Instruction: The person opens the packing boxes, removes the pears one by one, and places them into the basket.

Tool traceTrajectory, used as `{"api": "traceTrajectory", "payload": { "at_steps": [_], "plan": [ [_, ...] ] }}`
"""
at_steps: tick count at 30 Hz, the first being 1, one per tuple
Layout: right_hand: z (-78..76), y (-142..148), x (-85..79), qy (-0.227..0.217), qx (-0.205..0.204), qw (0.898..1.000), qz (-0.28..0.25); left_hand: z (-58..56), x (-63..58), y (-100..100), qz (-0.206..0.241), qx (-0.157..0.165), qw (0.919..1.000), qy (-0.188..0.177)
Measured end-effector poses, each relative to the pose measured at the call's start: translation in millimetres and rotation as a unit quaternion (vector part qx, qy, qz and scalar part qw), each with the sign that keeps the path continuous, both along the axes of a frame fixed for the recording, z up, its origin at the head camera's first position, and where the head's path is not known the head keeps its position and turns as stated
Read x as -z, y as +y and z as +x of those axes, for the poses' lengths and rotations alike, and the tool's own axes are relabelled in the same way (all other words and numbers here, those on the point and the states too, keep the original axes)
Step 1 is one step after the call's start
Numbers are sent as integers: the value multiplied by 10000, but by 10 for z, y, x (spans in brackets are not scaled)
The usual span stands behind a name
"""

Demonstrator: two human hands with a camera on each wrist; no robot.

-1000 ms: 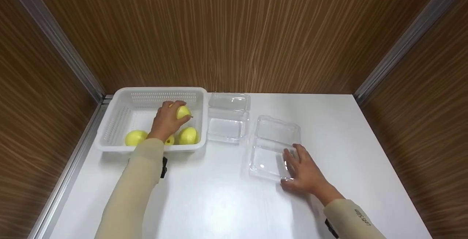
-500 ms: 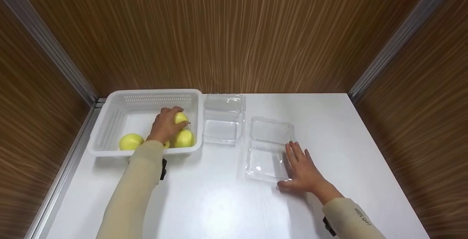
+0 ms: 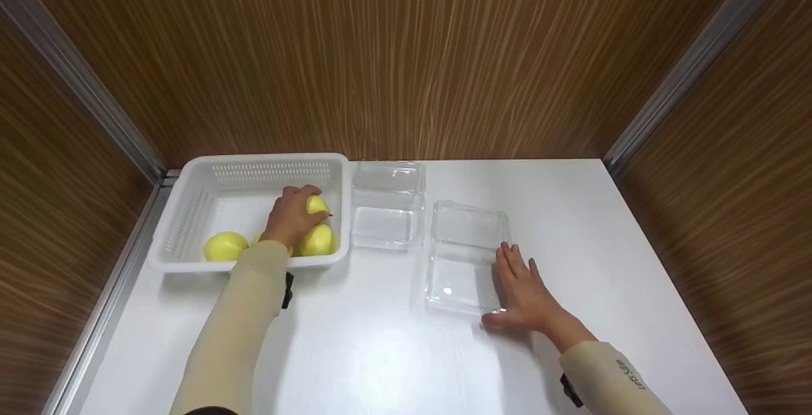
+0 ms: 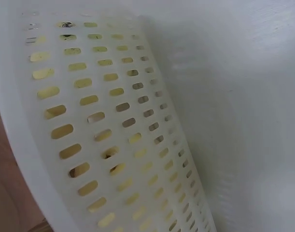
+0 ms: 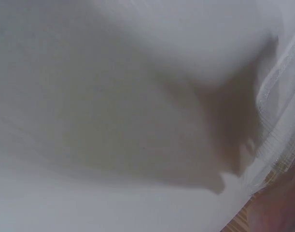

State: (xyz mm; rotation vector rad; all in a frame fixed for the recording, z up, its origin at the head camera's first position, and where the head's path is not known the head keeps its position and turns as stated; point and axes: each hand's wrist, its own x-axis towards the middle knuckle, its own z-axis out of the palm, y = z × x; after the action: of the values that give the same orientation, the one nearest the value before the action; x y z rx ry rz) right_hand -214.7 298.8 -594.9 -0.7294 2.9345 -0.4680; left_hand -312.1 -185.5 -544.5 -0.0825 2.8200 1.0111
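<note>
In the head view my left hand [image 3: 292, 215] reaches into a white plastic basket [image 3: 250, 267]. Its fingers and thumb curl round a yellow pear [image 3: 317, 204] with a thin stem. Beside that pear lies another yellow pear [image 3: 317, 240]; one more is partly hidden under the hand and wrist. My right hand [image 3: 523, 297] rests at the right edge of an opened clear plastic clamshell box [image 3: 460, 275], its fingers straight and its thumb at the near corner. The right wrist view shows the edge of the clear box [image 5: 282, 116] and the hand's shadow.
A second opened clear clamshell box [image 3: 387, 221] stands just right of the basket. Another pear [image 3: 226, 247] lies in the basket's near left corner. The basket's slotted wall [image 4: 99, 116] fills the left wrist view. Wood-grain panels [image 3: 380, 59] enclose the white table [image 3: 380, 351].
The left hand has lowered slightly in the basket with the pear. The right hand's fingers have straightened along the clamshell box. The head view has shifted a little.
</note>
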Motion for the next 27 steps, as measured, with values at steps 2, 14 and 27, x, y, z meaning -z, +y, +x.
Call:
{"api": "traceTrajectory", "payload": {
  "at_steps": [2, 14, 27],
  "plan": [
    [0, 19, -3, 14, 46, 10000, -3, -24, 6, 36, 1, 50, 10000, -33],
    [-11, -10, 23, 42, -142, 9997, -177, -52, 72, 81, -173, 89, 9997, -160],
    [6, -7, 7, 9, -114, 9999, -78, 164, -26, -45, -77, 277, 9994, -189]
  ]
}}
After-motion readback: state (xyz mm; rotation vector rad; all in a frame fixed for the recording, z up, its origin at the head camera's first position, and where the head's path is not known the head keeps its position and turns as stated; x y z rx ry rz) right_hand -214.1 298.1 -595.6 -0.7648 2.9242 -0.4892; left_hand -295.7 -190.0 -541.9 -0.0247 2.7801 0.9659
